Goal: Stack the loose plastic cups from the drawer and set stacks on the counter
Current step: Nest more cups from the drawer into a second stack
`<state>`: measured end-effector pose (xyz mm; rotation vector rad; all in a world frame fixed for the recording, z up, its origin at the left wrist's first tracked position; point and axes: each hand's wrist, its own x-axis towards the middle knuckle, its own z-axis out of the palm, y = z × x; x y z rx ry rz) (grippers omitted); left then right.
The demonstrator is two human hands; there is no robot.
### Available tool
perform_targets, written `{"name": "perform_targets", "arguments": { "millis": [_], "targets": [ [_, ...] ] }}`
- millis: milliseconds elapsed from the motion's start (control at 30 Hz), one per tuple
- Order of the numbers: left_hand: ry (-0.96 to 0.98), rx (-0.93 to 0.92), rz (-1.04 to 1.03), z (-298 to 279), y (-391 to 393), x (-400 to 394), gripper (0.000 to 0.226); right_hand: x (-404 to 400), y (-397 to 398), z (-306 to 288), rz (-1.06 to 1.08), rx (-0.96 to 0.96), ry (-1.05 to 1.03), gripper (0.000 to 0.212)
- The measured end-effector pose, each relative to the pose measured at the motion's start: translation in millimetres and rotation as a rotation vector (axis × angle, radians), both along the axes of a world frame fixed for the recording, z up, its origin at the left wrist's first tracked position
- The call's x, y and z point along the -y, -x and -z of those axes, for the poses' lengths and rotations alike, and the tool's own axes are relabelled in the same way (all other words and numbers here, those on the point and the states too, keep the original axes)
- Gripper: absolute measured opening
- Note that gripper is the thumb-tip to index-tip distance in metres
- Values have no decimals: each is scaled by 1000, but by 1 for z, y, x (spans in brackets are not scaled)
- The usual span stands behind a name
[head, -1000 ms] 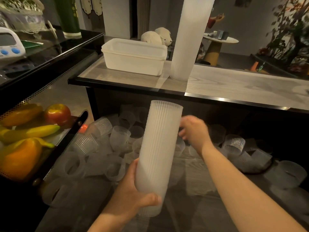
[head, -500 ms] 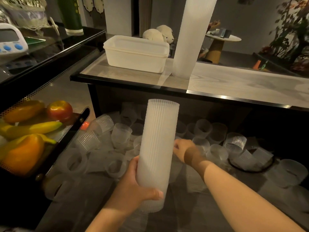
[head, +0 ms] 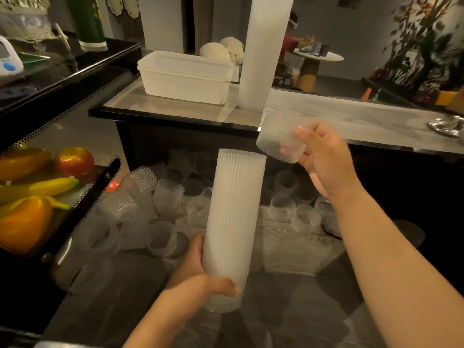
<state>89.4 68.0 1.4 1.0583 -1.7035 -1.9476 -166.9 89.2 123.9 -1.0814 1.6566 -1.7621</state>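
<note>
My left hand (head: 200, 277) grips the lower part of a tall stack of ribbed translucent cups (head: 234, 217), held upright over the open drawer (head: 150, 285). My right hand (head: 326, 156) holds a single ribbed cup (head: 278, 141), tilted, just above and to the right of the stack's top. Several loose cups (head: 168, 197) lie scattered in the drawer behind and beside the stack. A second, taller stack of cups (head: 261, 54) stands on the counter (head: 351, 119).
A white plastic tub (head: 185, 76) sits on the counter left of the tall stack. A shelf at the left holds fruit (head: 72, 162). A shiny metal object (head: 447, 124) lies at the counter's right end. A person sits at a round table in the background.
My right hand dipped into the drawer, picked up one cup and has risen with it to the top of the held stack. My left hand has kept the stack steady.
</note>
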Motion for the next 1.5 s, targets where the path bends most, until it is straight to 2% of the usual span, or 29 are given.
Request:
{"name": "perform_targets", "arguments": {
  "millis": [100, 200, 367, 667, 800, 1067, 1133, 1267, 1333, 1433, 1500],
  "targets": [
    [29, 32, 18, -5, 2, -10, 102, -5, -7, -11, -64, -13, 100, 24],
    [53, 38, 63, -10, 3, -18, 100, -5, -12, -15, -169, -84, 42, 29],
    [99, 20, 91, -15, 9, -29, 94, -14, -14, -19, -190, -169, -24, 39],
    [123, 9, 124, -11, 29, -50, 94, -44, -8, -16, -179, -99, 4, 22],
    [115, -10, 134, -7, 34, -60, 93, -59, -2, -14, -190, 47, -30, 24],
    [84, -29, 174, -7, 40, -73, 93, -84, 5, -8, -203, 12, -106, 21],
    [83, -20, 176, -9, 41, -73, 93, -87, 6, -6, -222, -29, -148, 20],
    [98, -31, 149, -11, 41, -69, 93, -85, 0, -3, -235, -325, -254, 25],
    [116, -22, 140, -11, 43, -67, 92, -79, -2, -5, -285, -388, -329, 25],
    [125, 17, 119, -8, 43, -65, 92, -71, 0, -5, -404, -323, -364, 37],
    [127, 29, 86, -6, 41, -61, 90, -59, 4, 0, -436, -129, -252, 44]
  ]
}}
